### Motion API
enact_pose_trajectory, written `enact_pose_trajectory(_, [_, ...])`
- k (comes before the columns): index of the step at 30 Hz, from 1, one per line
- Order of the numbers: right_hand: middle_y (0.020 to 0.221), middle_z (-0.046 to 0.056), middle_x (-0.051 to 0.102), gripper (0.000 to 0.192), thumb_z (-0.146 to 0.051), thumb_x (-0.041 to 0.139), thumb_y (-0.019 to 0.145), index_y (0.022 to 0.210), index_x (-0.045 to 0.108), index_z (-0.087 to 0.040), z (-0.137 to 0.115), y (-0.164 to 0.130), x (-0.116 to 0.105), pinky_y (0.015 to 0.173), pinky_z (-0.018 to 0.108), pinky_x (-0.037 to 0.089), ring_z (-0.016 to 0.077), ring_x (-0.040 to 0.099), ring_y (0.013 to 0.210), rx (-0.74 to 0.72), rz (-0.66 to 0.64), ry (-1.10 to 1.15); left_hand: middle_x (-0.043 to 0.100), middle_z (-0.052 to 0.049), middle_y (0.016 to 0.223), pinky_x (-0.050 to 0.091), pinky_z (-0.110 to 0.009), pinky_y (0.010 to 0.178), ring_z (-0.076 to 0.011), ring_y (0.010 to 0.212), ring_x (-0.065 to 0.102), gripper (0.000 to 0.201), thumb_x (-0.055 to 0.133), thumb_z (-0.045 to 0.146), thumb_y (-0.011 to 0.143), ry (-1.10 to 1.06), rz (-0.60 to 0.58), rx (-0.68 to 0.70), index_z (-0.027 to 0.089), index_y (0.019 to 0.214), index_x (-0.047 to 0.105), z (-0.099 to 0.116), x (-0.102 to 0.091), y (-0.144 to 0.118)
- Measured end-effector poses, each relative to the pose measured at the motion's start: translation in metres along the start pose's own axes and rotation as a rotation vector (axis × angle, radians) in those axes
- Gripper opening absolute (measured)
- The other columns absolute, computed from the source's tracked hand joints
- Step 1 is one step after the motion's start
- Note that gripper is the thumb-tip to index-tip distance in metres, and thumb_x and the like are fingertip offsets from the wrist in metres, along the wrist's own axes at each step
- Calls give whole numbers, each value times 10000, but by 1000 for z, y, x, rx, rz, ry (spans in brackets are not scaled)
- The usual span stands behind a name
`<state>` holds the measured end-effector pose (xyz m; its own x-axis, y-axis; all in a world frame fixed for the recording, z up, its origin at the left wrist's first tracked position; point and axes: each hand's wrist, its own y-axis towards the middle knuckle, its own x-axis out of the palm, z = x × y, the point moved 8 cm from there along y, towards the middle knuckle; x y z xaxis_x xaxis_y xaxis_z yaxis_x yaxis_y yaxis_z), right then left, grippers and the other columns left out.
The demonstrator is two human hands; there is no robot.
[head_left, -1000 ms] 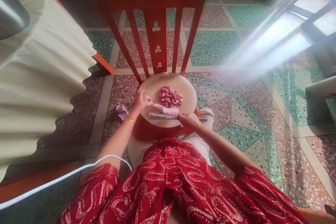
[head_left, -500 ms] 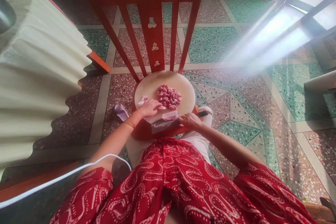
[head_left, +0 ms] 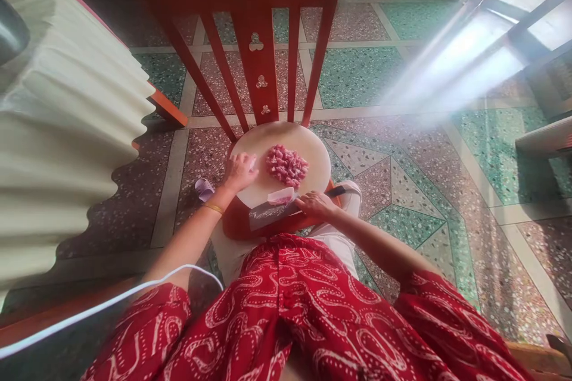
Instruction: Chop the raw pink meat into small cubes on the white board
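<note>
Right hand [head_left: 315, 204] grips knife [head_left: 272, 214]; left hand [head_left: 239, 171] open, probably flat, on board [head_left: 308, 149].

Setting: room in a home, food prepared at floor level. Evidence: patterned terrazzo floor [head_left: 402, 149] in green and pink panels; red wooden chair [head_left: 259, 41] at 12 o'clock, its seat bearing a round chopping board [head_left: 313, 155] with diced meat [head_left: 286, 165]; pleated cream cloth [head_left: 67, 149] at 9 o'clock; sunlit window [head_left: 513, 30] at 2 o'clock.
</note>
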<state>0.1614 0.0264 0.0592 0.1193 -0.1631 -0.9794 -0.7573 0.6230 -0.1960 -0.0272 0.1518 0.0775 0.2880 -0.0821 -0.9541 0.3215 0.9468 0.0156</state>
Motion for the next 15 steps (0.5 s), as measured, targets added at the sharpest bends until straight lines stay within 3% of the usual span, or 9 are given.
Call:
enact_pose_trajectory(1, [766, 69, 636, 228, -167, 344, 951, 1028, 557, -143, -3, 4, -2, 603, 278, 301, 154, 559, 693, -16, 9, -3, 525, -115, 1180, 329, -402, 1009, -244, 1108, 477, 444, 573, 351, 777, -70, -45, 77, 178, 1182, 518, 15, 3, -7])
enact_pose_trajectory(3, [767, 70, 637, 242, -164, 328, 957, 1023, 560, -143, -6, 9, -6, 601, 277, 297, 153, 553, 693, -40, 21, -11, 570, -60, 1154, 410, -316, 923, -206, 1048, 537, 482, 578, 401, 762, -227, -282, 236, 226, 1205, 500, 49, 22, -27])
enact_pose_trajectory(6, [773, 69, 640, 260, -160, 312, 962, 998, 570, -148, -11, 13, -12, 606, 276, 296, 147, 544, 689, -88, 26, -18, 640, -15, 1043, 464, -268, 747, -189, 883, 614, 542, 562, 340, 741, -240, -496, 242, 266, 1265, 444, 75, 51, -53])
enact_pose_trajectory(8, [784, 69, 643, 276, -160, 297, 968, 993, 572, -151, -15, 12, -17, 610, 275, 299, 143, 542, 691, -130, 24, -18, 654, -19, 996, 462, -271, 716, -197, 854, 623, 485, 529, 271, 737, -165, -462, 231, 265, 1220, 480, 78, 59, -55])
enact_pose_trajectory(10, [802, 72, 645, 286, -173, 286, 974, 1005, 570, -153, -16, 8, -21, 616, 273, 305, 142, 543, 699, -157, 24, -9, 653, -44, 989, 462, -289, 746, -212, 879, 619, 435, 509, 232, 736, -90, -347, 216, 246, 1171, 516, 69, 57, -46])
enact_pose_trajectory(13, [811, 81, 644, 277, -212, 302, 974, 1003, 571, -152, -12, -5, -21, 631, 267, 321, 143, 554, 711, -114, -4, 33, 646, -73, 1017, 463, -296, 791, -212, 899, 618, 451, 512, 216, 735, -90, -228, 106, 213, 1186, 511, 37, 48, -30])
enact_pose_trajectory(15, [794, 82, 645, 254, -227, 333, 963, 992, 574, -153, 0, -17, -17, 614, 256, 325, 145, 567, 698, 28, -54, 63, 655, -78, 989, 469, -293, 785, -219, 888, 624, 464, 528, 230, 731, -149, -182, -52, 198, 1193, 513, 4, 42, -27])
